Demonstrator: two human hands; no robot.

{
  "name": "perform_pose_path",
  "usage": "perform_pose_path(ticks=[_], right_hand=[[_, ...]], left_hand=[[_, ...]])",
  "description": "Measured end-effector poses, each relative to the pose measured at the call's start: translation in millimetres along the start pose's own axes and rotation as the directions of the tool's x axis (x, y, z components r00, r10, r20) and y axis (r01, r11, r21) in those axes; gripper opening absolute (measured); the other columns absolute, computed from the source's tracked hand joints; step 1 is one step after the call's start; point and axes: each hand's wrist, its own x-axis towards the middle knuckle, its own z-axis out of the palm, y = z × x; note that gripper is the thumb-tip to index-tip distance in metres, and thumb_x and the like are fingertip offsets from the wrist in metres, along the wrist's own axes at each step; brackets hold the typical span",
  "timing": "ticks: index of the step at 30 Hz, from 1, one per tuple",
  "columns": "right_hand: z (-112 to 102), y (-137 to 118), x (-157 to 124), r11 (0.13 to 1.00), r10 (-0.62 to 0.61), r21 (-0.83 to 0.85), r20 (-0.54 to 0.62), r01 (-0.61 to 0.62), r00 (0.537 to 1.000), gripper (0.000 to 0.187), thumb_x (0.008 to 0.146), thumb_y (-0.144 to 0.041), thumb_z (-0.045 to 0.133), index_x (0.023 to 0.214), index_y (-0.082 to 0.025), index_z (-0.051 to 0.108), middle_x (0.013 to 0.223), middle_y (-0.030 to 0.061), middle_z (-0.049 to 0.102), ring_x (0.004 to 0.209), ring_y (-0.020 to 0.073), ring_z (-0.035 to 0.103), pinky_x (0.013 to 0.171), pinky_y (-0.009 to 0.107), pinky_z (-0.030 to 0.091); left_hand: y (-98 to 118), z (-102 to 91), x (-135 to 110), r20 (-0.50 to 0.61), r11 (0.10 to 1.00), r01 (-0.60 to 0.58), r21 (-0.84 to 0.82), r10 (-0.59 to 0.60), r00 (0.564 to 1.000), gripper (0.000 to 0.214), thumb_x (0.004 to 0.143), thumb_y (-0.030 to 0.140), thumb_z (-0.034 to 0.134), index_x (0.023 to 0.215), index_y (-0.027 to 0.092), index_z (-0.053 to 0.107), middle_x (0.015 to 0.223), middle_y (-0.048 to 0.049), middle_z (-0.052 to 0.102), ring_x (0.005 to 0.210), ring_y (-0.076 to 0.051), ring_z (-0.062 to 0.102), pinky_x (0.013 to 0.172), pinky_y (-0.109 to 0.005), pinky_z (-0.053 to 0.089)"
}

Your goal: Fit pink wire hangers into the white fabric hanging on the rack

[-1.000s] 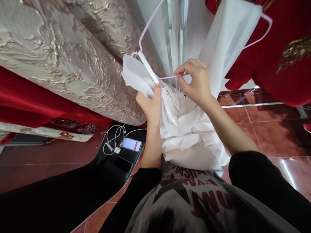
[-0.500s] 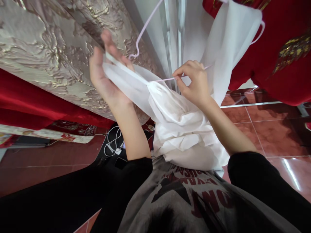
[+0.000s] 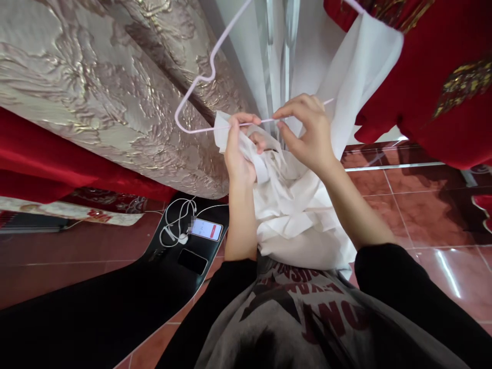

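A pale pink clothes hanger is stretched across in front of me, its bare left corner sticking out past the cloth. My left hand has its fingers curled round a gathered edge of the white garment and the hanger's bottom bar. Between thumb and forefinger, my right hand pinches the same bar farther right. The rest of the garment bunches on my lap, and another white part drapes over the hanger's right end. Folds of cloth hide part of the bar.
To the left, a black bench carries a lit phone, a dark phone and a white cable. Textured beige fabric hangs at upper left, red gold-trimmed cloth at right. Metal poles stand ahead.
My left hand has swung right and down, closing from spread fingers onto the gathered cloth and bar. The hanger's left corner now shows uncovered. My right hand keeps its pinch.
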Motion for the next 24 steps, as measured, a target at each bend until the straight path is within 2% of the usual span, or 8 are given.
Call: perform_pose_path(ticks=[3,6,8,10,12,16,21,24], right_hand=[[-18.0,0.9,-9.1,1.0,-0.023,-0.008,-0.26,0.022,0.965,0.019,0.091,-0.04,0.061,0.107,-0.03,0.065,0.109,0.003,0.065,0.112,0.0212,0.057,0.109,0.044,0.042],[-35.2,19.7,-27.2,0.995,0.073,0.007,-0.699,-0.096,0.711,0.047,0.082,-0.042,0.073,0.126,-0.032,0.058,0.136,0.0041,0.053,0.134,0.0234,0.046,0.118,0.046,0.035],[-39.2,39.2,-40.0,0.951,0.31,0.244,-0.709,-0.193,0.633,0.07,0.071,-0.045,0.082,0.133,-0.032,0.051,0.145,0.0061,0.045,0.141,0.0248,0.041,0.118,0.048,0.036],[-35.6,55.8,-49.6,0.826,0.529,0.483,-0.487,-0.29,0.695,0.069,0.065,-0.049,0.083,0.124,-0.028,0.054,0.134,0.0084,0.055,0.13,0.0248,0.052,0.111,0.047,0.044],[-27.5,62.8,-54.0,0.766,0.586,0.525,-0.332,-0.372,0.739,0.048,0.069,-0.054,0.078,0.102,-0.023,0.06,0.104,0.0056,0.064,0.107,0.0215,0.062,0.101,0.045,0.052],[-16.5,50.5,-49.4,0.805,0.578,0.453,-0.454,-0.383,0.678,0.032,0.081,-0.048,0.067,0.076,-0.019,0.055,0.081,0.0016,0.06,0.086,0.0159,0.061,0.09,0.039,0.055],[-22.8,44.0,-37.3,0.638,0.674,0.651,-0.213,-0.412,0.707,0.019,0.082,-0.035,0.06,0.091,-0.018,0.057,0.086,0.0031,0.063,0.073,0.0111,0.058,0.078,0.033,0.053],[-26.1,52.2,-31.0,0.673,0.667,0.583,-0.214,-0.455,0.713,0.021,0.077,-0.029,0.067,0.092,-0.021,0.057,0.081,0.0,0.059,0.064,0.0081,0.05,0.066,0.028,0.047]], left_hand=[[0.4,2.0,5.4,-0.01,0.997,-0.072,-0.029,0.071,0.997,0.044,0.09,0.067,0.061,0.081,0.024,0.051,0.089,-0.0032,0.057,0.047,-0.01,0.041,0.045,-0.028,0.03],[0.0,0.3,9.5,-0.027,0.992,-0.117,-0.042,0.116,0.993,0.057,0.081,0.077,0.065,0.078,0.023,0.046,0.081,-0.0023,0.049,0.047,-0.009,0.039,0.042,-0.028,0.028],[-0.7,1.8,9.4,-0.05,0.992,-0.12,-0.026,0.119,0.992,0.061,0.078,0.081,0.063,0.077,0.023,0.045,0.079,-0.0029,0.047,0.052,-0.01,0.044,0.043,-0.027,0.029],[-1.6,4.6,7.6,-0.073,0.994,-0.11,-0.014,0.109,0.991,0.06,0.078,0.081,0.062,0.077,0.023,0.045,0.08,-0.0037,0.047,0.055,-0.012,0.046,0.044,-0.028,0.029],[-2.5,6.5,5.8,-0.083,0.997,-0.082,0.009,0.083,0.993,0.059,0.08,0.081,0.061,0.078,0.024,0.046,0.081,-0.0043,0.049,0.053,-0.012,0.045,0.045,-0.03,0.028],[-3.5,4.4,6.7,-0.11,0.996,-0.066,0.065,0.073,0.991,0.06,0.078,0.083,0.06,0.077,0.025,0.045,0.08,-0.0047,0.048,0.054,-0.014,0.045,0.048,-0.031,0.026],[-7.1,-1.2,12.2,-0.061,0.996,-0.089,-0.013,0.088,0.994,0.055,0.081,0.075,0.066,0.079,0.024,0.045,0.08,-0.0027,0.049,0.048,-0.009,0.035,0.049,-0.03,0.023],[-7.0,-0.8,12.8,-0.067,0.994,-0.097,-0.048,0.094,0.993,0.056,0.083,0.073,0.067,0.078,0.022,0.044,0.078,-0.0021,0.049,0.047,-0.008,0.029,0.048,-0.029,0.019]])
